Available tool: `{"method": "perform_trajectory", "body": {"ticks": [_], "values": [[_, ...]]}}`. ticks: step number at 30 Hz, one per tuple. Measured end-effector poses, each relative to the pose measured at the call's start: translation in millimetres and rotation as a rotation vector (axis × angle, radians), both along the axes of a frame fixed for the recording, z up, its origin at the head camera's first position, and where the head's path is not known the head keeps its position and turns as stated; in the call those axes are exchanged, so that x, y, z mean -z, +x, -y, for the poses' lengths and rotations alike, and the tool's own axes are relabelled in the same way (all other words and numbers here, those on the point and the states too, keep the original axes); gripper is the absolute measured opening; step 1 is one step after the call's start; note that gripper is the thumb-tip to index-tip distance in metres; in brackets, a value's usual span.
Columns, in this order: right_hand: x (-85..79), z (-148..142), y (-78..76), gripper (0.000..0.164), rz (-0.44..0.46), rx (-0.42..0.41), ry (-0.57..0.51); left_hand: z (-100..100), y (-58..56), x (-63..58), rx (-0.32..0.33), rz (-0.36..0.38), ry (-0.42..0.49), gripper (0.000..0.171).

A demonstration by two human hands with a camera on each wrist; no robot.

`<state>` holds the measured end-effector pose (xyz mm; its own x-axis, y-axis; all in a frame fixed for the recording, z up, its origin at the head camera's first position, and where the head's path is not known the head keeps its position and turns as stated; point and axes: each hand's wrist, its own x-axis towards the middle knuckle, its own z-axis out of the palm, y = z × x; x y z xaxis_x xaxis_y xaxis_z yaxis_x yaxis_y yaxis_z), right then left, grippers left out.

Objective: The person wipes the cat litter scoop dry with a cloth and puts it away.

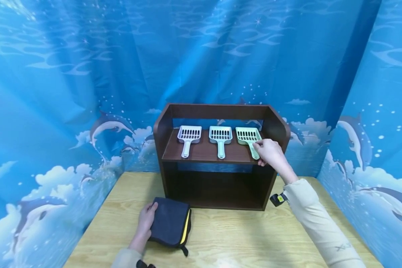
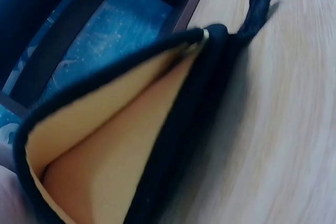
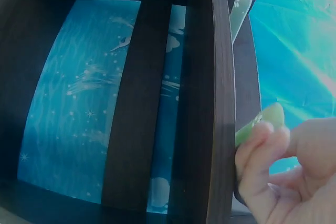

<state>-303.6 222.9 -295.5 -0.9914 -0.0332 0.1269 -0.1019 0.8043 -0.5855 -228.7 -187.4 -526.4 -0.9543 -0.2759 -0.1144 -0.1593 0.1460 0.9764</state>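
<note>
My left hand [image 1: 146, 219] grips the left edge of a dark zip case [image 1: 170, 219], its thumb on top. The case lies at the table's front left; its side gapes and a yellow lining [image 2: 110, 145] shows in the left wrist view. On the brown shelf my right hand [image 1: 270, 152] pinches the handle of the green litter scoop [image 1: 248, 134], the rightmost one. In the right wrist view its handle end [image 3: 273, 115] pokes out above the curled fingers [image 3: 257, 156]. A pale blue-green litter scoop [image 1: 221, 141] lies in the middle, a whitish one [image 1: 187, 149] at left.
The dark brown two-tier shelf unit [image 1: 216, 162] stands at the back of the wooden table [image 1: 227, 234], with upright side panels at both ends. Behind and beside it hang blue curtains [image 1: 120, 74] printed with dolphins. A zipper pull tab [image 1: 185, 251] sticks out from the case's front corner.
</note>
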Motion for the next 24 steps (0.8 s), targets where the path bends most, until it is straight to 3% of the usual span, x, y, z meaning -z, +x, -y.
{"method": "perform_trajectory", "body": {"ticks": [6,13,18,22,24], "values": [[8.2,3.8,19.2,0.033,-0.179,0.078,-0.026,12.9,0.1,6.8,0.016,0.04,-0.033,0.05],[39.6,5.3,47.3,0.03,-0.416,0.097,-0.116,24.3,3.9,5.1,0.028,0.042,-0.033,0.047],[68.4,6.6,65.9,0.023,-0.474,0.105,-0.247,23.4,7.0,-4.6,-0.052,-0.033,-0.167,0.039],[92.9,7.1,74.8,0.022,-0.482,0.094,-0.264,14.7,10.1,-17.5,-0.148,-0.16,-0.303,0.03],[105.5,8.1,77.7,0.019,-0.483,0.085,-0.248,7.3,11.3,-23.0,-0.157,-0.235,-0.359,0.026]]}}
